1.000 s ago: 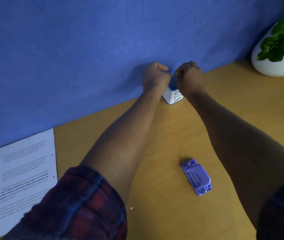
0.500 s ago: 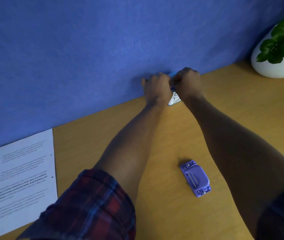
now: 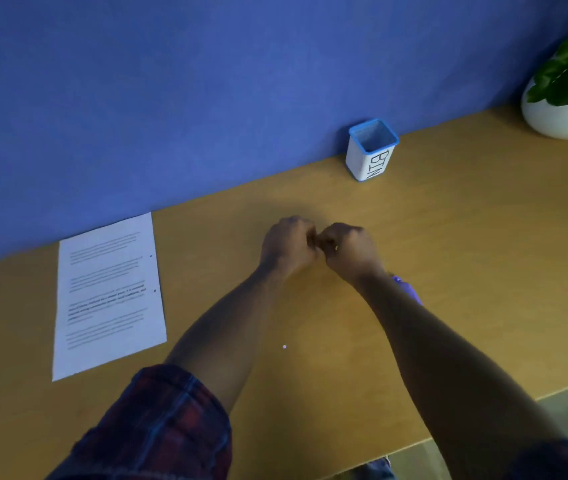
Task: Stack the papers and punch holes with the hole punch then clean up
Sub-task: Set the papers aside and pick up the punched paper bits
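Blue felt walling runs along the back edge of the wooden counter (image 3: pixel 449 237), and against it stands the small white bin (image 3: pixel 371 151), blue-rimmed and uncovered. A second ago both hands were up at that bin, bunched over its mouth; now they have drawn back toward the middle of the counter, well apart from it. The left hand (image 3: pixel 286 245) and right hand (image 3: pixel 348 251) meet knuckle to knuckle, fingers curled in tight; whether anything is pinched between them I cannot tell.

The papers (image 3: pixel 109 292) lie stacked flat near the back-left part of the counter, two punched holes showing along their right margin. The hole punch (image 3: pixel 410 292) sits behind the right forearm, only a purple sliver visible. One pale paper dot (image 3: pixel 284 347) rests on the bare counter toward the front edge, between the forearms.

Judging by this, stacking and punching are done and one trip to the bin is over. The stray dot suggests cleaning up is not finished, and picking up something so small and flat will call for a fingertip pinch or a sweep.
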Motion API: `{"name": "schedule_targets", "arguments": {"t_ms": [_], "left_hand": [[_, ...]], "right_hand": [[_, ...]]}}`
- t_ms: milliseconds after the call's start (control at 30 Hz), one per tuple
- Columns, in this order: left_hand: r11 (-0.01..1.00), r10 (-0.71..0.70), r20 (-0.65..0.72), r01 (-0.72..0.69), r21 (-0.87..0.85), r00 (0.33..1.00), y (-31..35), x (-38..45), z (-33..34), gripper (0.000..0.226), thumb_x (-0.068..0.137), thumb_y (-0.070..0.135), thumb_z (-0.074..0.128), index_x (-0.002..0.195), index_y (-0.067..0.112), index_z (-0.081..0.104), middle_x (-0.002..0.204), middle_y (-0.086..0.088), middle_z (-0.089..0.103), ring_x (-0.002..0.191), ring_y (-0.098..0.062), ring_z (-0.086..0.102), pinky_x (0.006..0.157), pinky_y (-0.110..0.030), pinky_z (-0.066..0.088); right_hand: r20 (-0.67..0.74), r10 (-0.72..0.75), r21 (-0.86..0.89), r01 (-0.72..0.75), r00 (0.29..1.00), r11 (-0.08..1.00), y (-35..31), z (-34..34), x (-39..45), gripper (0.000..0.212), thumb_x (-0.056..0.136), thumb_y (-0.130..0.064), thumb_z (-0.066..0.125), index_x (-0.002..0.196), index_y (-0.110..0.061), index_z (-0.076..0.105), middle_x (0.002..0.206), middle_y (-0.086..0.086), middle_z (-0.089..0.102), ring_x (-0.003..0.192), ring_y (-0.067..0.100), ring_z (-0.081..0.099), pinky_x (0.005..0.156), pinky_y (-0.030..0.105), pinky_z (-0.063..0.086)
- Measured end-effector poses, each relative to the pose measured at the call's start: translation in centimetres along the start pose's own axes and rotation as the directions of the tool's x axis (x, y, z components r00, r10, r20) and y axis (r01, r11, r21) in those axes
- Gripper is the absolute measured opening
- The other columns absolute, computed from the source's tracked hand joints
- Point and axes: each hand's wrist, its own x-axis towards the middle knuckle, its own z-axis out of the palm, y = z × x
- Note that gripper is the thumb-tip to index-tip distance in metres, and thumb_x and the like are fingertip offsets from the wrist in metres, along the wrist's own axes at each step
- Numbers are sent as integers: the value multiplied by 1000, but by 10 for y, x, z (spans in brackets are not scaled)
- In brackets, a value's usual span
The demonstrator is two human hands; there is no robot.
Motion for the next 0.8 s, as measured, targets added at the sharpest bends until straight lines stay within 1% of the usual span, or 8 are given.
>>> {"name": "schedule_targets", "arguments": {"t_ms": [100, 167, 233, 300, 400, 533, 700, 800], "left_hand": [[998, 42, 29, -41, -54, 999, -25, -46, 0, 11, 75, 27, 67, 81, 18, 69, 88, 3, 66, 79, -21, 65, 56, -28, 41], [995, 69, 7, -68, -73, 998, -39, -73, -1, 17, 79, 31, 63, 81, 15, 67, 89, 0, 62, 77, -21, 61, 56, -29, 39], [994, 72, 10, -71, -78, 997, -51, -98, 1, 12, 84, 22, 64, 80, 11, 65, 89, -4, 60, 77, -27, 62, 57, -34, 45], [996, 51, 61, -46, -81, 997, -61, -119, 4, 10, 84, 19, 70, 81, 10, 68, 89, -5, 62, 81, -28, 65, 63, -38, 53], [994, -14, 100, 25, -105, 995, -71, -148, 10, 8, 80, 20, 77, 84, 14, 73, 91, 0, 67, 84, -24, 69, 67, -36, 56], [980, -84, 94, 99, -174, 992, -72, -174, 23, 6, 79, 19, 79, 81, 15, 74, 89, 2, 69, 83, -19, 69, 71, -36, 57], [932, -180, 43, 184, -313, 983, -69, -187, 32, 6, 78, 15, 81, 79, 14, 76, 88, 1, 70, 79, -13, 66, 73, -26, 53], [920, -200, 51, 206, -334, 978, -71, -188, 33, 5, 78, 12, 80, 81, 13, 76, 90, 1, 70, 82, -12, 66, 74, -20, 49]], "right_hand": [[159, -4, 1, 4, 987, 1000, -10, 12, -33, 16, 78, -9, 67, 86, -19, 78, 95, 3, 76, 90, 31, 70, 74, 35, 55], [237, -5, -11, 8, 972, 1000, -16, 18, -52, 10, 79, -14, 72, 85, -20, 78, 95, 0, 76, 89, 27, 71, 75, 32, 53], [310, -21, -26, 31, 950, 999, -20, 24, -69, 10, 80, -16, 73, 85, -22, 79, 96, -2, 76, 91, 24, 70, 75, 29, 50], [362, -42, -45, 63, 931, 997, -24, 30, -84, 15, 81, -13, 69, 85, -23, 79, 97, -4, 74, 93, 21, 70, 76, 26, 49], [364, -60, -68, 91, 929, 994, -31, 37, -107, 19, 84, -12, 64, 87, -25, 78, 100, -7, 72, 94, 20, 69, 78, 29, 52], [294, -70, -122, 110, 953, 986, -40, 45, -129, 19, 87, -15, 62, 89, -27, 76, 103, -9, 70, 94, 21, 68, 74, 34, 55], [278, -70, -177, 122, 958, 976, -48, 54, -142, 22, 91, -20, 59, 101, -31, 76, 113, -10, 67, 99, 20, 67, 78, 33, 56], [262, -75, -190, 128, 962, 973, -54, 60, -144, 21, 93, -24, 59, 104, -31, 75, 114, -8, 66, 101, 20, 67, 80, 35, 56]]}}
